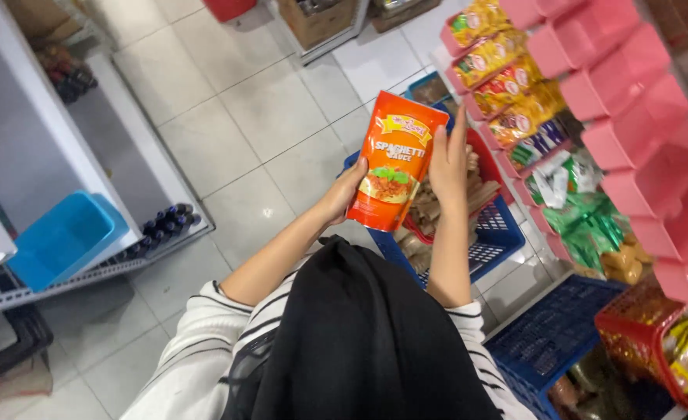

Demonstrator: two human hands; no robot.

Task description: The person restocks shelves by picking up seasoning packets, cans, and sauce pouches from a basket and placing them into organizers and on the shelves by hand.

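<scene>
Got an orange sauce pouch [396,159] held up in front of me with both hands, standing upright with its printed front facing me. My left hand [345,193] is wrapped around the lower left edge of it, fingers tucked behind where I can't see them. My right hand [450,162] is clamped along the right edge, fingers flat up the side and pointing to the top corner. So both hands are closed on the pouch, and it's in the air, not resting on anything.

Right below it on the floor is a blue basket [490,237] with a bunch of tan packets [429,210] piled inside, and something red showing at its far side. My black scarf [359,342] hangs down over a striped white top [196,350] in the near part of the view.

Off to the right there's a rack of pink bins [632,117] stepping down, with yellow and red snack packs [499,70] in the far ones and green packets [585,225] lower down. Near right, another blue crate [546,334] sits on the floor beside a red basket [632,327] full of yellow bags.

On the left is a white shelf [80,140] with a light blue tub [64,237] on it, and a row of small dark bottles [165,222] along the near edge. The floor is pale tile [235,117].
</scene>
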